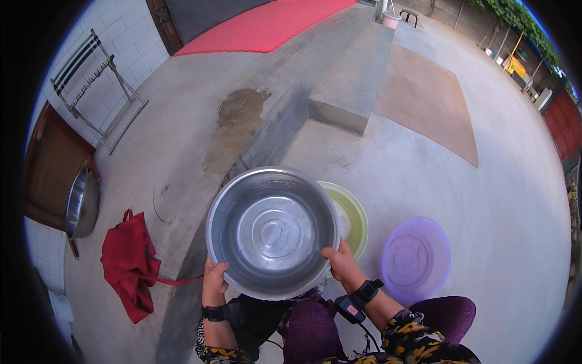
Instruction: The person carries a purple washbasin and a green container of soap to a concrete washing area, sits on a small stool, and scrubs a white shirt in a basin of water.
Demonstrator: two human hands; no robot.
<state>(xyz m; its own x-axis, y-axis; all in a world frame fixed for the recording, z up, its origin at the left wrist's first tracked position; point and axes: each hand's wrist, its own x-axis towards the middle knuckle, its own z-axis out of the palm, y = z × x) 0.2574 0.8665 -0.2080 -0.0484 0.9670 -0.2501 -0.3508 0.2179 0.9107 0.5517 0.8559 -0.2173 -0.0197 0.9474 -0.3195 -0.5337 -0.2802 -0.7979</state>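
Note:
A wide stainless steel basin [275, 232] is held up in front of me, its inside facing me. My left hand [214, 280] grips its lower left rim, thumb over the edge. On the right side, my right hand [340, 264] holds the rim the same way. No items show inside the basin; its bottom has ring-shaped ridges. Partly hidden behind it is a pale green basin [360, 218] with something whitish in it. A translucent purple plastic basin [416, 259] stands on the ground to the right of my right hand.
A dark red cloth with straps [129, 268] lies on the concrete at left. Another metal basin [82, 204] leans by the wooden door [50, 177], below a folding metal rack [97, 91]. Ahead are a concrete step [341, 116], a brown mat [427, 100] and red matting [254, 34].

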